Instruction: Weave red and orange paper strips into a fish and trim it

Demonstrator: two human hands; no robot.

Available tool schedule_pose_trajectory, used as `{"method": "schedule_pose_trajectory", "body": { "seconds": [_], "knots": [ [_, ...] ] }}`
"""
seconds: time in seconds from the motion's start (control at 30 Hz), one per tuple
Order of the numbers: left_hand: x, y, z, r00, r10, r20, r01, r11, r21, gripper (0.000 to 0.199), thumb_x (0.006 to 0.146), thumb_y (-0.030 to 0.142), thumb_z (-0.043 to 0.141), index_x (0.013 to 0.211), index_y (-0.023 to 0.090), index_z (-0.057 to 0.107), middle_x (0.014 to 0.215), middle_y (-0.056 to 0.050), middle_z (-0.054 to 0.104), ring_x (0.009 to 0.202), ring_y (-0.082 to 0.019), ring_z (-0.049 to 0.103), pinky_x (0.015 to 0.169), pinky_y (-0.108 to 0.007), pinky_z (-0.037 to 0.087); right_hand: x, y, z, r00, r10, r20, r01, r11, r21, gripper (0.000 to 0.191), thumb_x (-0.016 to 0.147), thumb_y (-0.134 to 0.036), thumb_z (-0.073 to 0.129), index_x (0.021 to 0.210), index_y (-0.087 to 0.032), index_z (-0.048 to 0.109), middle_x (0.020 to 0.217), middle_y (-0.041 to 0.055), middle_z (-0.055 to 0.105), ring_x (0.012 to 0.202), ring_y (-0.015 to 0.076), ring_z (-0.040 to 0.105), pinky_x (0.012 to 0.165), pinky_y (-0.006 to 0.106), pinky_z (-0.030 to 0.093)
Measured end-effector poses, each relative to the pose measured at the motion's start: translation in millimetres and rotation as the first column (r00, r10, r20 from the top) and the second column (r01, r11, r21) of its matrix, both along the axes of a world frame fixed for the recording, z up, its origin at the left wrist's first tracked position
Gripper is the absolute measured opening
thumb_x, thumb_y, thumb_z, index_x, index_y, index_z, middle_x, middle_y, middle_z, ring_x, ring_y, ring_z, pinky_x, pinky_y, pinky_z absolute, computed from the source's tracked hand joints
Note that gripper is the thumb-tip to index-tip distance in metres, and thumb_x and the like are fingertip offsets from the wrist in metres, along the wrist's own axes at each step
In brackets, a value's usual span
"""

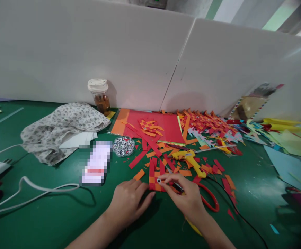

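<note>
A woven red and orange paper piece [152, 185] lies on the green table in front of me, with loose strips at its far side. My right hand [188, 193] pinches a small googly eye [159, 180] between thumb and fingertips, over the woven squares. Whether the eye touches the paper I cannot tell. My left hand [129, 200] rests on the table at the left edge of the weave, fingers stretched out and thumb apart. Partly under my right hand lie scissors with a red handle [215, 204]. A round clear box of googly eyes [123, 146] stands to the left.
A yellow glue gun [190, 162] with a black cord lies among paper scraps. Behind are a red sheet [169, 126] and several finished woven fish [202, 121]. Left are a phone [97, 162], white cables, a patterned cloth [62, 121] and a lidded cup [100, 97].
</note>
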State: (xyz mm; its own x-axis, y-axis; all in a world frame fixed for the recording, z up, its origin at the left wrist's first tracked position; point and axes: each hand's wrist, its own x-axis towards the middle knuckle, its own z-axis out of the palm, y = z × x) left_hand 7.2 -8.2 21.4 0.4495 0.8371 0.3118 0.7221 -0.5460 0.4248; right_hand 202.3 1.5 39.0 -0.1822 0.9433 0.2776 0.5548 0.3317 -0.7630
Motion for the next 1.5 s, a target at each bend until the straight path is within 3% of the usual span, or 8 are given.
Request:
{"method": "schedule_pose_trajectory", "body": {
  "seconds": [0.2,0.5,0.63,0.73,0.8,1.0,1.37,1.5],
  "knots": [
    [-4.6,3.5,8.3,0.985,0.052,0.162,-0.009,0.968,-0.251,0.02,0.09,0.038,0.043,0.089,0.022,0.055,0.071,0.002,0.063,0.064,-0.013,0.06,0.055,-0.021,0.042,-9.0,-11.5,-1.9,0.983,0.109,0.147,-0.129,0.983,0.133,0.008,0.084,-0.017,0.053,0.085,-0.025,0.054,0.089,0.0023,0.07,0.084,0.017,0.067,0.074,0.029,0.054],
    [-1.2,5.4,2.7,0.991,0.012,0.133,0.016,0.978,-0.207,0.021,0.094,0.026,0.033,0.087,0.021,0.053,0.075,0.001,0.063,0.065,-0.012,0.061,0.057,-0.02,0.043,-14.6,-12.1,2.1,0.987,0.097,0.124,-0.118,0.977,0.178,0.013,0.082,-0.013,0.054,0.082,-0.025,0.052,0.086,0.0006,0.07,0.081,0.0149,0.067,0.072,0.025,0.054],
    [-14.5,26.6,14.2,0.987,0.157,0.03,-0.151,0.978,-0.146,0.021,0.093,0.03,0.037,0.09,0.02,0.055,0.083,-0.001,0.066,0.073,-0.013,0.063,0.06,-0.021,0.044,-6.7,-10.3,2.9,0.996,0.037,0.08,-0.05,0.984,0.172,0.008,0.083,-0.018,0.055,0.083,-0.025,0.054,0.085,0.0026,0.07,0.082,0.0172,0.067,0.073,0.028,0.055],
    [-28.9,49.2,20.1,0.928,0.355,-0.111,-0.36,0.933,-0.02,0.02,0.092,0.028,0.039,0.093,0.021,0.058,0.091,-0.003,0.067,0.078,-0.017,0.064,0.053,-0.022,0.041,2.1,-10.4,0.6,0.993,0.049,0.107,-0.066,0.986,0.156,0.009,0.083,-0.019,0.054,0.087,-0.025,0.057,0.087,0.0039,0.069,0.083,0.0185,0.067,0.074,0.03,0.055],
    [-36.0,62.7,20.1,0.888,0.419,-0.191,-0.419,0.907,0.042,0.023,0.092,0.029,0.04,0.093,0.022,0.061,0.091,-0.003,0.068,0.078,-0.018,0.064,0.052,-0.022,0.039,7.5,-10.2,-3.4,0.99,0.04,0.133,-0.06,0.987,0.151,0.009,0.082,-0.019,0.054,0.087,-0.025,0.059,0.086,0.0035,0.069,0.083,0.0188,0.066,0.075,0.032,0.054],
    [-39.6,81.0,13.3,0.867,0.415,-0.277,-0.397,0.91,0.121,0.025,0.091,0.027,0.042,0.095,0.024,0.066,0.093,-0.003,0.067,0.08,-0.019,0.064,0.05,-0.023,0.038,9.8,-7.1,-16.4,0.983,-0.034,0.182,0.007,0.989,0.147,0.01,0.08,-0.016,0.056,0.08,-0.025,0.061,0.08,0.0027,0.068,0.079,0.0198,0.064,0.084,0.043,0.049],
    [-40.5,79.4,12.3,0.874,0.421,-0.243,-0.397,0.906,0.144,0.025,0.091,0.029,0.041,0.095,0.022,0.065,0.093,-0.004,0.068,0.08,-0.019,0.064,0.05,-0.024,0.039,-7.5,-0.6,-12.6,0.961,0.067,0.27,-0.107,0.985,0.138,0.017,0.078,-0.013,0.057,0.077,-0.028,0.064,0.078,-0.0011,0.069,0.079,0.0175,0.063,0.094,0.048,0.041],
    [-37.1,63.5,13.9,0.937,0.302,-0.175,-0.265,0.942,0.206,0.025,0.091,0.028,0.041,0.092,0.02,0.064,0.09,-0.004,0.068,0.081,-0.017,0.063,0.057,-0.023,0.043,-7.9,-0.1,-18.9,0.953,0.076,0.292,-0.12,0.984,0.133,0.017,0.079,-0.012,0.057,0.078,-0.027,0.065,0.08,-0.0011,0.069,0.082,0.018,0.063,0.096,0.05,0.038]
  ]
}}
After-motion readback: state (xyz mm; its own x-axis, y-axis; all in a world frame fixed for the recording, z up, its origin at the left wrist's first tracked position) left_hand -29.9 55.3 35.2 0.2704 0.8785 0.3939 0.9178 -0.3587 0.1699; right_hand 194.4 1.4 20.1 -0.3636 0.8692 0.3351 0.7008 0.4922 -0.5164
